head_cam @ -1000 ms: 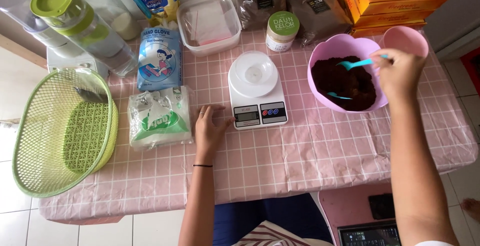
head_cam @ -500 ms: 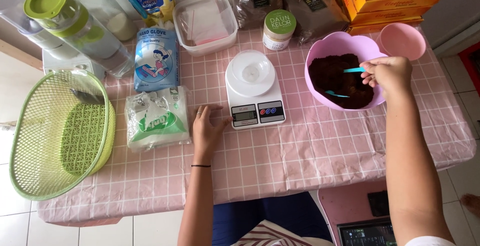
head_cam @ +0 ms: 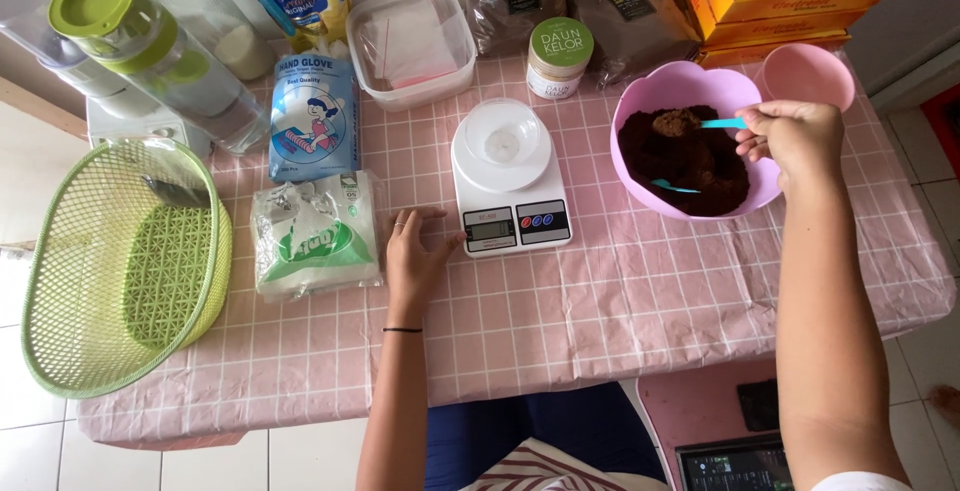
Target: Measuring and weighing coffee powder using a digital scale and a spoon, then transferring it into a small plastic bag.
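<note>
Gripping the blue spoon (head_cam: 722, 123) in our right hand (head_cam: 795, 139), we are lifting brown powder (head_cam: 678, 123) over the pink bowl (head_cam: 640, 101); tilting risks spilling. Our left hand (head_cam: 415, 256) is lying flat, fingers spread, beside the scale (head_cam: 505, 176).

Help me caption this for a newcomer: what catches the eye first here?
The pink bowl of dark brown powder at the table's far right, where the right hand lifts a heaped turquoise spoon. Next, the white kitchen scale at the centre, the left hand flat beside it. At far left sits a big green mesh basket.
</note>
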